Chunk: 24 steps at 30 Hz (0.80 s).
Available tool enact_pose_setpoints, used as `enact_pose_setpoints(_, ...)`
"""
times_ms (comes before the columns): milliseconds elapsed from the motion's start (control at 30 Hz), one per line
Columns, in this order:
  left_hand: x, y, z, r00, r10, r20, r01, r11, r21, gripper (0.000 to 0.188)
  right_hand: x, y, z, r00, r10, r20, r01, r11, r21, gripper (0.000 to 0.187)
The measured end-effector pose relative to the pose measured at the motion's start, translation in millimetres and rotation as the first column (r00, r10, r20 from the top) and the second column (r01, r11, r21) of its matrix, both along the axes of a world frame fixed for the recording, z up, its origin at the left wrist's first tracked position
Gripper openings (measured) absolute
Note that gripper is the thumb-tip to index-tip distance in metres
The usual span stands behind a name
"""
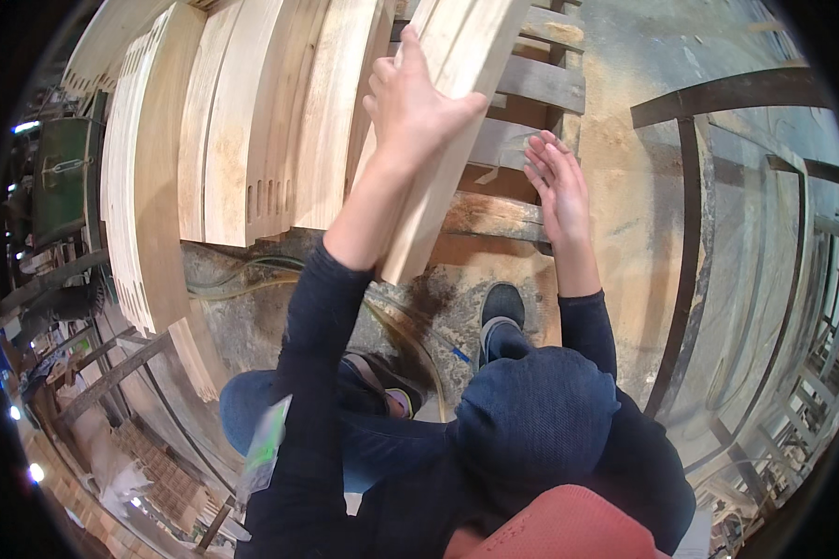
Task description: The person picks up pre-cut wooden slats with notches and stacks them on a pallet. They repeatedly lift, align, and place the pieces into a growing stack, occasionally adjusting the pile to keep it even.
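Note:
My left hand (419,110) spans a long pale wooden board (429,200), fingers bent over its left edge and thumb out toward its right edge. The board lies lengthwise away from me, its near end beside my left forearm. My right hand (561,186) is apart from the board, to its right, open with fingers stretched out and nothing in it. Left of the held board, several wooden pieces (222,158) stand side by side; some have rows of slots cut near their ends. Under and beyond the hands lies a slatted wooden pallet (543,84).
A dark metal frame (690,214) stands on the right. Hoses (242,284) and a small blue object (460,355) lie on the dusty floor near my shoes (502,306). At the far left are a green metal box (62,177) and racks holding more wood.

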State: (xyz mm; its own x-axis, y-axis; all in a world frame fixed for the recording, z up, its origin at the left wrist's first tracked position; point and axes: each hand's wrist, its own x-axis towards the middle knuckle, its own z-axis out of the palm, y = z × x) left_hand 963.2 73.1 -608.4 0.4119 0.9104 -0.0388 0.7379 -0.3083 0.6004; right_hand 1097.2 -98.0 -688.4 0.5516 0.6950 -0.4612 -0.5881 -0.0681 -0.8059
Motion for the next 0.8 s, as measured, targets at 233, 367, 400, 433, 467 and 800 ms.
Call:
enact_pose_setpoints(233, 6.7, -30.2, -45.6, 0.943, 0.078, -0.324, -0.005, 0.975, 0.221, 0.123, -8.6, 17.4, 6.1, 0.998, 0.059, -0.020, -0.058, 0.998, 0.015, 0.035)
enact_pose_setpoints(367, 1.7, -18.9, -58.6, 0.942, 0.078, -0.327, -0.037, 0.991, 0.130, 0.123, -3.4, 7.5, 4.6, 0.999, 0.035, 0.007, -0.035, 0.999, -0.013, 0.035)
enact_pose_setpoints(400, 0.5, -14.7, -58.0, 0.950, 0.065, -0.304, -0.040, 0.995, 0.089, 0.123, -1.6, 6.2, 3.8, 0.999, 0.032, 0.018, -0.032, 0.999, -0.008, 0.035)
enact_pose_setpoints(433, -0.1, -12.7, -57.3, 0.955, 0.041, -0.294, -0.033, 0.999, 0.033, 0.122, -1.8, 5.5, 2.6, 0.999, 0.045, 0.006, -0.045, 0.999, -0.001, 0.037)
enact_pose_setpoints(467, -0.7, -10.7, -57.2, 0.951, 0.057, -0.304, -0.046, 0.998, 0.045, 0.123, -3.3, 6.5, 2.5, 0.998, 0.065, -0.005, -0.065, 0.998, 0.010, 0.038)
enact_pose_setpoints(800, -42.7, -15.4, -9.6, 0.645, 0.397, 0.653, 0.488, 0.443, -0.752, 0.072, -31.2, 31.1, 1.4, 0.963, 0.204, -0.178, -0.152, 0.952, 0.265, 0.079)
